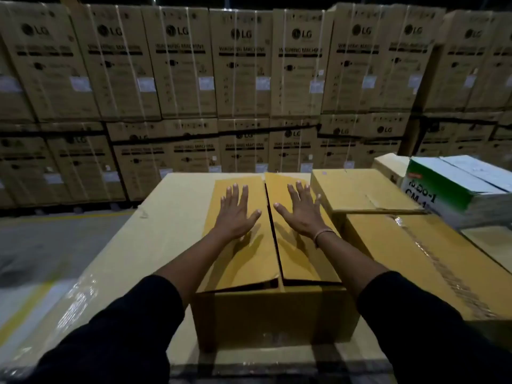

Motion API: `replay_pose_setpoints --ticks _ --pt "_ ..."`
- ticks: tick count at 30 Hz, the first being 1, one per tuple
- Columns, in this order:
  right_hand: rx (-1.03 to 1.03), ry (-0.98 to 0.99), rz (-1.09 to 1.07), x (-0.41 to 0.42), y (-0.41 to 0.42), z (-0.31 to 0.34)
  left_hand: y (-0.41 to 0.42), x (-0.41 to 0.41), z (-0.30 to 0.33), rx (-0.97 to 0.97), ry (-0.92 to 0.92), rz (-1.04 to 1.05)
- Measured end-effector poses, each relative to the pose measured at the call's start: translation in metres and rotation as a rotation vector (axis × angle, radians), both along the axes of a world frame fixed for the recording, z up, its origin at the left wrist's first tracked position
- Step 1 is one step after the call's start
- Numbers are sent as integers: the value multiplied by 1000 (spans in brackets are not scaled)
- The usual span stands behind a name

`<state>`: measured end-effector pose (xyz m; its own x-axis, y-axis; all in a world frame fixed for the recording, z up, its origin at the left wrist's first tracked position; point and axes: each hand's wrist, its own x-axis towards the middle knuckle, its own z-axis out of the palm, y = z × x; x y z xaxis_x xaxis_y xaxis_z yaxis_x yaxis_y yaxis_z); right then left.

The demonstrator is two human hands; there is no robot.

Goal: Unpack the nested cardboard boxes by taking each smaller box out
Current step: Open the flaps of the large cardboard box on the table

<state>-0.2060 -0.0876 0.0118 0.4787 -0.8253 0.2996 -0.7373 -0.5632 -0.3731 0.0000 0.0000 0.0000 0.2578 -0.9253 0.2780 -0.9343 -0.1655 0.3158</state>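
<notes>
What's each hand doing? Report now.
Left hand: open, flat on the cardboard box's left flap.
Right hand: open, flat on the right flap.

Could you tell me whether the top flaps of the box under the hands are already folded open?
No, both flaps of the box lie closed, meeting along a centre seam.

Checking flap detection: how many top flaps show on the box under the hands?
2. Left tan cardboard top flap lies under the left hand; right tan cardboard top flap under the right hand. Inner flaps may be hidden.
</notes>
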Motion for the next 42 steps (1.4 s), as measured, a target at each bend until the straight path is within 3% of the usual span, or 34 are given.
replay_pose_setpoints --ticks 6,13,17,23,28,32,34,38,42 --pt "110 -76 -10 5 0 -14 -8 -29 -17 241 17 -69" --pt "113 -126 -23 0 -6 -20 -18 -40 -4 264 -51 -126" --pt "135 -125 -44 1 -8 -21 -20 -41 28 281 -137 -165" --pt "102 -107 -16 16 -6 -15 -7 -27 110 526 -226 -290" --pt "53 60 67 46 4 -1 22 -9 174 595 -298 -146" --pt "14 189 119 75 16 4 32 20 197 635 -304 67" --pt "5 258 116 86 23 4 39 37 202 693 -395 94" --pt "-13 417 69 101 35 -3 52 65 190 717 -392 157" --pt "-75 528 15 109 44 -18 39 92 138 825 -344 192"
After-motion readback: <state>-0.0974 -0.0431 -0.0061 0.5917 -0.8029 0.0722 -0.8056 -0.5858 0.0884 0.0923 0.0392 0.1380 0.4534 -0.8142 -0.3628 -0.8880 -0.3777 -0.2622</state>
